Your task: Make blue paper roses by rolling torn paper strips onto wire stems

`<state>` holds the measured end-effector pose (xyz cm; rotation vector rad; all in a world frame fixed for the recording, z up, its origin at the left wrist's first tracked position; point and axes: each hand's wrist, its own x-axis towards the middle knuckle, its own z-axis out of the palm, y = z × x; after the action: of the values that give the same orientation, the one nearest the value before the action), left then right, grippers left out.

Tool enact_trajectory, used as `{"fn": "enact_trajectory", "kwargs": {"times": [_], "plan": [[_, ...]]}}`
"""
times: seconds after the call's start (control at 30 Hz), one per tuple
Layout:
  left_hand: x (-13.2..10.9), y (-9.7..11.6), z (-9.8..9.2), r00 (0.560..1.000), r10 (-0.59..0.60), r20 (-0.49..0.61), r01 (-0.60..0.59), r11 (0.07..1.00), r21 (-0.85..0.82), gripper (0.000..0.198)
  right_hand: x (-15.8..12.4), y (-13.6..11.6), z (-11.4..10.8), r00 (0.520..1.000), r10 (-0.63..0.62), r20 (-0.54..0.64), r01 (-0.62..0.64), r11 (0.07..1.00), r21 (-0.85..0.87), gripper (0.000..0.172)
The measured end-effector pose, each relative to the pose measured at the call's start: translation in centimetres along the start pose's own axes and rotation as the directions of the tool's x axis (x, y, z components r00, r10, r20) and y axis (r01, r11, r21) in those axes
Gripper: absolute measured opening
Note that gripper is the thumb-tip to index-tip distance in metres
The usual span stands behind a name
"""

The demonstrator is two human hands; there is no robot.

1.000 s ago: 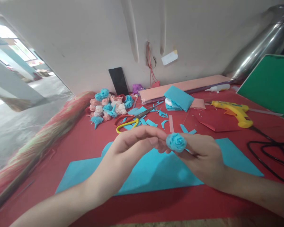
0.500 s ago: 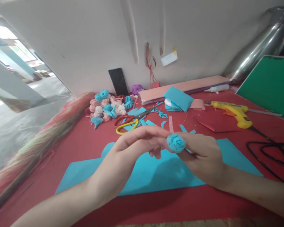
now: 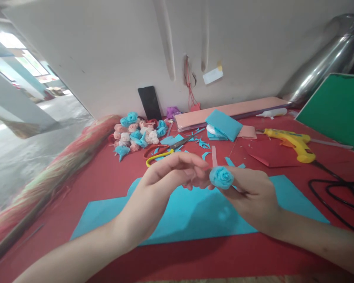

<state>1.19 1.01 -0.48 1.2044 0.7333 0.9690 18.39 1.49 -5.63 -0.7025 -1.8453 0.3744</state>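
Holding the flower (image 3: 221, 177) at its side and base in the head view, the right hand (image 3: 253, 192) is clamping it between thumb and forefinger. The flower is sitting above the blue sheet (image 3: 177, 226) on the red table (image 3: 106, 184), its coiled face pointing toward the camera. It is looking very light, soft and thin-walled, probably crepe paper, so it is likely offering little slip but crushing or unrolling easily. The gathered base is seeming the best place to hold; pressing on the outer folds is risking a flattened bloom.

The left hand (image 3: 159, 181) is hovering just beside the flower's other side, its fingers curling inward and its thumb lying close under the forefinger. Whether those fingertips are touching the flower or pinching something behind it, I cannot tell.

The left forearm is slanting up from the lower left, with the wrist bending and the fingers arching to the right. The right forearm is sloping in from the lower right, the back of the hand facing up and the fingers folding inward. Beyond the hands, scissors (image 3: 173, 149), a flower pile (image 3: 135, 135) and a glue gun (image 3: 289, 138) are lying.
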Motion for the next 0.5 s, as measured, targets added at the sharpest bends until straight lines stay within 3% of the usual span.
{"fn": "enact_trajectory", "kwargs": {"times": [0.23,0.33,0.4,0.47,0.5], "plan": [[0.0,0.0,-0.2,0.999,0.040,-0.014,-0.039,0.996,0.075,0.024,-0.1,0.0,-0.1,0.998,0.061,0.016,-0.062,0.994,0.090,0.026],[0.4,0.4,-1.4,0.986,0.166,-0.028,-0.151,0.945,0.291,0.022,-0.3,-0.1,0.1,0.990,0.133,0.039,-0.138,0.978,0.157,0.025],[0.9,0.9,-2.5,0.967,0.256,-0.008,-0.224,0.861,0.457,0.020,-0.4,-0.3,0.3,0.982,0.185,0.047,-0.191,0.964,0.188,0.025],[1.5,1.4,-3.6,0.963,0.269,0.015,-0.235,0.810,0.538,0.019,-0.4,-0.4,0.6,0.942,0.326,0.073,-0.333,0.895,0.298,0.020],[1.7,1.6,-4.0,0.965,0.260,0.032,-0.230,0.783,0.578,0.020,-0.4,-0.3,0.7,0.899,0.424,0.105,-0.430,0.818,0.382,0.017]]}}
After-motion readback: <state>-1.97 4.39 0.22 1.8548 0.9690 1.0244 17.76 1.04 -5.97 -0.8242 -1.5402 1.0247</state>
